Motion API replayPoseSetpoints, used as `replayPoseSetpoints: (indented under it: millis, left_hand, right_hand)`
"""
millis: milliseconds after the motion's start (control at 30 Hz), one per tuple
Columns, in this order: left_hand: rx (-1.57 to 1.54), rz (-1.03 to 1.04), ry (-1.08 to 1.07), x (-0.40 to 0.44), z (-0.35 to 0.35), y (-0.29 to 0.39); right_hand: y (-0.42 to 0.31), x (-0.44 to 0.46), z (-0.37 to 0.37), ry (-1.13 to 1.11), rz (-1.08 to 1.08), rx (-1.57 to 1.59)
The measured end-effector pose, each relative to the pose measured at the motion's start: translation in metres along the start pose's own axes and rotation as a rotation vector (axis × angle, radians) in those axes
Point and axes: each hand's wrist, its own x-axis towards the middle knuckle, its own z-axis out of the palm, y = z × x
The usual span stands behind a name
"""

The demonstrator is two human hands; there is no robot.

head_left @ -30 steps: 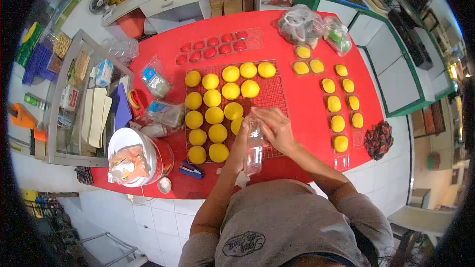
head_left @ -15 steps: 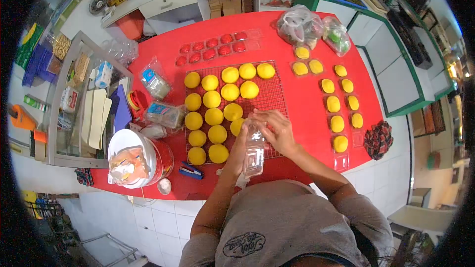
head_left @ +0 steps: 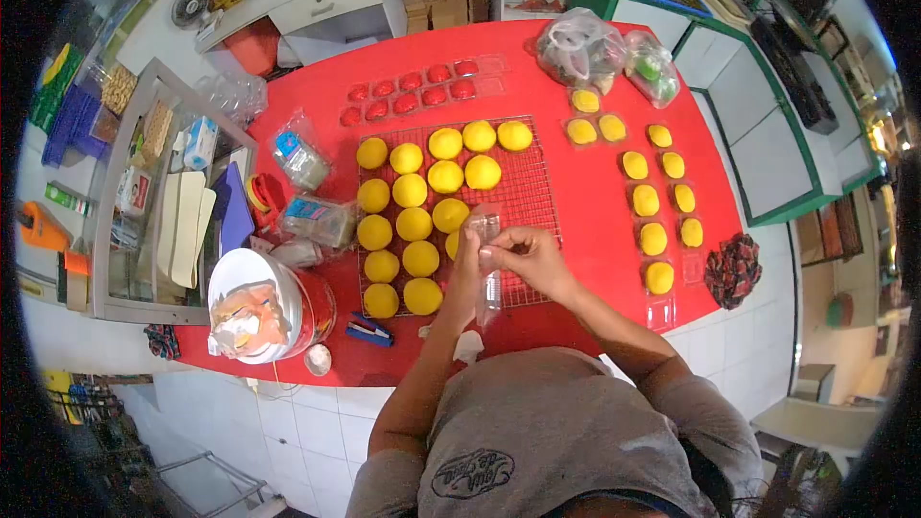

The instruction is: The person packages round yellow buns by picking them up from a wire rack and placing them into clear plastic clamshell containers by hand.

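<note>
A clear plastic tray (head_left: 491, 299) stands roughly on edge between my hands, above the near edge of the wire rack (head_left: 526, 201). My left hand (head_left: 466, 278) is closed along its left side. With thumb and fingers pinched, my right hand (head_left: 533, 261) grips its right side near the middle. Round yellow buns (head_left: 413, 224) sit in rows on the rack, just left of my left hand. One bun is partly covered by that hand. To the right, more yellow buns (head_left: 646, 199) lie in clear trays.
Red pieces in clear trays (head_left: 409, 99) lie at the back. Plastic bags (head_left: 581, 50) stand far right, a crumpled dark cloth (head_left: 733, 272) at the right edge. Leftward are wrapped packs (head_left: 319, 219), a white-lidded bucket (head_left: 251, 302), a blue stapler (head_left: 369, 330) and a glass case (head_left: 144, 221).
The clear tray has turned and now looks narrower, nearly edge-on. My right hand has shifted slightly down and its fingers have changed to a pinch on the tray.
</note>
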Motion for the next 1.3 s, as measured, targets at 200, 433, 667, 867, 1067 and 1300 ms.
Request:
replayPoseSetpoints:
  millis: [200,433,667,867,1067,1300]
  left_hand:
    - [0.002,-0.001,-0.015,-0.001,0.005,0.011]
    - [-0.072,-0.081,0.007,-0.006,0.007,0.015]
    - [-0.100,-0.083,-0.003,-0.006,0.004,0.010]
    - [-0.307,-0.253,-0.027,-0.004,-0.012,0.001]
    - [-0.381,-0.149,-0.116,-0.001,-0.008,0.008]
    - [-0.347,-0.036,-0.104,-0.004,0.001,0.013]
  right_hand:
    - [-0.008,0.002,0.003,0.037,-0.014,0.086]
    - [-0.001,0.002,0.001,-0.006,0.007,0.099]
    - [0.002,0.002,-0.001,-0.029,0.020,0.058]
    - [0.000,0.001,-0.002,0.228,-0.122,-0.317]
    - [0.002,0.004,-0.009,0.399,-0.148,-0.356]
    - [0.019,0.005,-0.011,0.292,-0.128,-0.177]
